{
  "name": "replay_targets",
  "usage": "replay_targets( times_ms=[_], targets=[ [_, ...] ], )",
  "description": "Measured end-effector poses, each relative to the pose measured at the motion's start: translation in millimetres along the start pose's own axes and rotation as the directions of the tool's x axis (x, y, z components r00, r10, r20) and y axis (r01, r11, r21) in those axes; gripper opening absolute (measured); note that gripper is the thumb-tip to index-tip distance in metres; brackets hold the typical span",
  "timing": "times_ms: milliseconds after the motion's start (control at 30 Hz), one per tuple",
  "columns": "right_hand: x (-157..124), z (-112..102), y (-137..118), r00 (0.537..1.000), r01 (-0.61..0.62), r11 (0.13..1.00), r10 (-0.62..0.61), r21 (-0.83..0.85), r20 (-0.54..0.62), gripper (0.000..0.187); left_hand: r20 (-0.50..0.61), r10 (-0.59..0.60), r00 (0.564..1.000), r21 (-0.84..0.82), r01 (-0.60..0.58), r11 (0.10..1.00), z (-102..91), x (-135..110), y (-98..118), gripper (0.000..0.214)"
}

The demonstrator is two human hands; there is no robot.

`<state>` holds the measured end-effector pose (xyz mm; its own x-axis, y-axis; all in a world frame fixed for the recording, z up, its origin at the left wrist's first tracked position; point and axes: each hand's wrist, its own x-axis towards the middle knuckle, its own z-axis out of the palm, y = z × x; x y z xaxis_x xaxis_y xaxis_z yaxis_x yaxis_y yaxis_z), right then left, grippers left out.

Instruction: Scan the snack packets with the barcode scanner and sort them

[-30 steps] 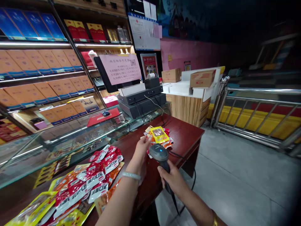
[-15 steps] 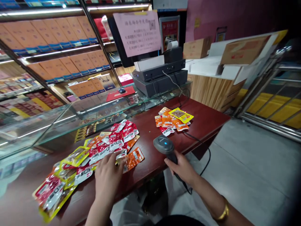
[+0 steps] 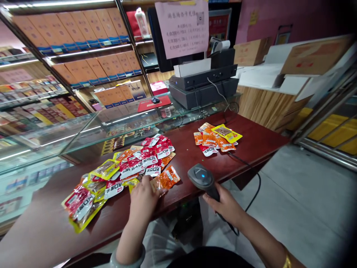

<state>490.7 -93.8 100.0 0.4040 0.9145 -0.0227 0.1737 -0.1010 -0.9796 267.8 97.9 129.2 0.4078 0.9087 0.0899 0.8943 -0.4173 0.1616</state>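
My right hand [image 3: 230, 206] is wrapped round the handle of a dark grey barcode scanner [image 3: 201, 176], its head over the table's front edge and a small blue light showing on top. My left hand [image 3: 145, 196] has its fingers closed on the left end of an orange snack packet [image 3: 169, 177], which lies on the table. Behind and left of that hand spreads a heap of red, orange and yellow snack packets [image 3: 134, 166]. Farther right, a smaller pile of orange packets [image 3: 209, 139] lies with a yellow packet [image 3: 227, 133] on top.
The dark red table [image 3: 184, 152] borders a glass display case [image 3: 83, 136]. At the back stand a cash register [image 3: 206, 87] and a monitor bearing a pink notice [image 3: 182, 29]. The scanner's cable [image 3: 258, 184] hangs over the table's right side. Cardboard boxes [image 3: 312, 56] stand at the right.
The camera view has shifted, so the scene sits farther right. My left hand has drawn its fingers together on the orange packet's end. My right hand keeps hold of the scanner.
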Motion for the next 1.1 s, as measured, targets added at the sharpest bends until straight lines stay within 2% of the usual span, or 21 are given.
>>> replay_targets(
  times_ms=[67,100,200,267,333,433,567,667,767,867,967,1033,1100],
  targets=[
    [-0.6,0.8,-1.5,1.000,0.008,1.000,-0.007,0.024,-0.018,0.024,0.017,-0.050,0.999,-0.221,0.052,0.974,3.4,1.8,-0.4,0.050],
    [-0.8,1.3,-2.0,1.000,0.007,0.999,-0.006,0.034,-0.025,0.023,0.008,-0.074,0.997,-0.360,0.072,0.930,4.4,3.1,-0.2,0.052],
    [-0.5,2.8,-1.9,0.999,0.002,0.999,-0.001,0.040,-0.047,0.023,-0.092,-0.171,0.981,-0.733,0.049,0.678,2.0,10.0,4.2,0.060],
    [0.1,3.8,-0.9,0.998,0.009,1.000,-0.007,0.020,-0.064,0.024,-0.152,-0.262,0.953,-0.848,0.011,0.530,-4.1,17.7,10.4,0.060],
    [0.8,4.7,0.0,0.998,0.015,1.000,-0.015,0.004,-0.069,0.026,-0.168,-0.304,0.938,-0.877,-0.001,0.481,-10.8,26.8,18.2,0.049],
    [1.4,5.8,0.4,0.998,0.009,1.000,-0.008,0.012,-0.056,0.027,-0.177,-0.289,0.941,-0.847,0.004,0.532,-13.1,39.4,29.3,0.036],
    [1.4,6.9,0.0,0.999,0.017,0.999,-0.015,0.047,-0.044,0.025,-0.190,-0.227,0.955,-0.736,0.014,0.676,2.4,49.8,38.4,0.031],
    [1.1,6.9,1.1,0.998,0.022,0.997,-0.019,0.071,-0.052,0.024,-0.181,-0.192,0.964,-0.683,0.017,0.730,10.8,54.5,41.6,0.028],
    [1.2,6.2,3.2,0.998,0.006,0.996,-0.001,0.087,-0.066,0.027,-0.200,-0.176,0.964,-0.621,0.014,0.783,2.1,59.5,47.4,0.029],
    [2.5,5.7,4.9,0.996,-0.006,0.995,0.015,0.098,-0.088,0.030,-0.221,-0.158,0.962,-0.394,0.060,0.917,-15.3,67.6,60.9,0.034],
    [4.6,5.9,4.9,0.995,-0.006,0.994,0.017,0.112,-0.095,0.032,-0.133,-0.025,0.991,-0.113,0.010,0.993,-21.0,80.3,77.9,0.037],
    [5.6,6.2,4.5,0.995,-0.005,0.992,0.017,0.123,-0.096,0.032,-0.028,0.087,0.996,-0.035,-0.088,0.995,-15.0,88.5,85.9,0.036],
    [6.1,6.1,4.6,0.995,-0.004,0.991,0.018,0.131,-0.100,0.033,0.061,0.129,0.990,-0.032,-0.127,0.991,-5.8,92.9,88.6,0.040]
  ],
)
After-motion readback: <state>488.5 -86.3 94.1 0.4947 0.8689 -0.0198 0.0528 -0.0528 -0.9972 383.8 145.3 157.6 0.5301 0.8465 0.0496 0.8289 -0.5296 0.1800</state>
